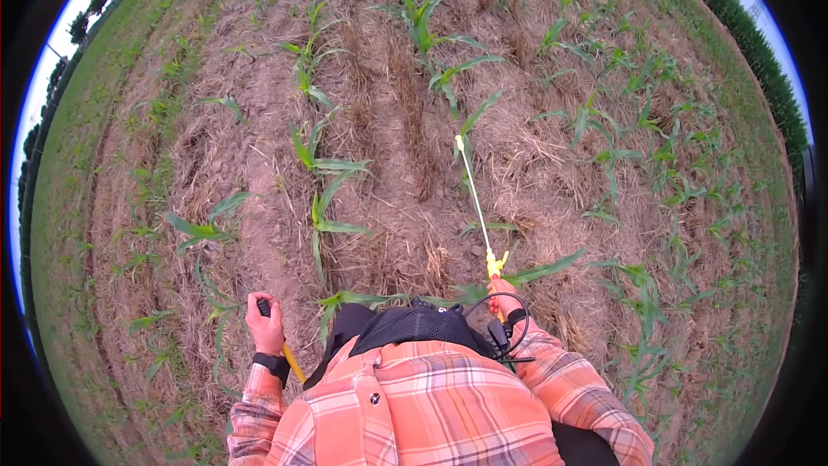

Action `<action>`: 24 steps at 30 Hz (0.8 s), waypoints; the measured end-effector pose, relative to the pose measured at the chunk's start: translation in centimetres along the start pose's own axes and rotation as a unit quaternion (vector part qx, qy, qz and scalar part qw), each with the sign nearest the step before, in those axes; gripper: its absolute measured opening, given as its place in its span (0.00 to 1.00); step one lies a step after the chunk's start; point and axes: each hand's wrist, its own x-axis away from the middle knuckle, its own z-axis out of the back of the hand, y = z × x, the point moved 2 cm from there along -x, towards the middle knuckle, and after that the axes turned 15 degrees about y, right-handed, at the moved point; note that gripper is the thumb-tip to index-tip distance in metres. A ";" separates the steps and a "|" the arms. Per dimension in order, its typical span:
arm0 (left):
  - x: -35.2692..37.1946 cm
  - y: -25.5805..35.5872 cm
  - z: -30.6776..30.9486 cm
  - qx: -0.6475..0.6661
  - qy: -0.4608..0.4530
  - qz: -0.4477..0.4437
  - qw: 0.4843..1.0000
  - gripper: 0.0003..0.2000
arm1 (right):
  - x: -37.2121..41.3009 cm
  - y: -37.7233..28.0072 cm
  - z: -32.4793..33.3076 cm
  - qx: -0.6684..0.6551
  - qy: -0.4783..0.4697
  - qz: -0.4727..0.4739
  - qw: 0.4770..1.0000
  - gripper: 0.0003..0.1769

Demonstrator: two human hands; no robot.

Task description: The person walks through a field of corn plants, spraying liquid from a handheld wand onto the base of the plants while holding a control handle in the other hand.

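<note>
My right hand [507,299] is closed around the handle of a spray wand [473,190], in front of my right side. The wand's thin pale tube points forward from a yellow valve [494,266] to a small yellow nozzle [459,143], which is over the soil beside a corn plant [454,78]. A black hose [523,341] loops near my right wrist. Low on the left, my left hand [266,326] grips the black end of a yellow lever [294,364]. The lever's lower part is hidden behind my sleeve and body.
Rows of young corn plants [321,164] run forward through brown soil with straw [388,112]. Leaves [543,269] reach close to my right hand, and others [354,298] are just ahead of my waist. Taller green growth [742,13] borders the field at right.
</note>
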 end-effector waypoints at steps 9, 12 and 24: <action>-3.8 -0.2 -1.9 -0.032 -0.008 -0.016 0.999 0.05 | -2.6 -3.2 0.2 -0.139 0.062 0.008 0.988 0.21; -7.1 -1.3 -3.3 -0.018 -0.013 -0.028 0.999 0.05 | -2.5 -4.9 -1.7 -0.155 0.068 0.007 0.986 0.21; -19.5 -3.0 -3.9 0.044 -0.018 0.033 0.998 0.06 | 0.0 -13.1 -16.0 0.045 0.004 0.044 0.998 0.20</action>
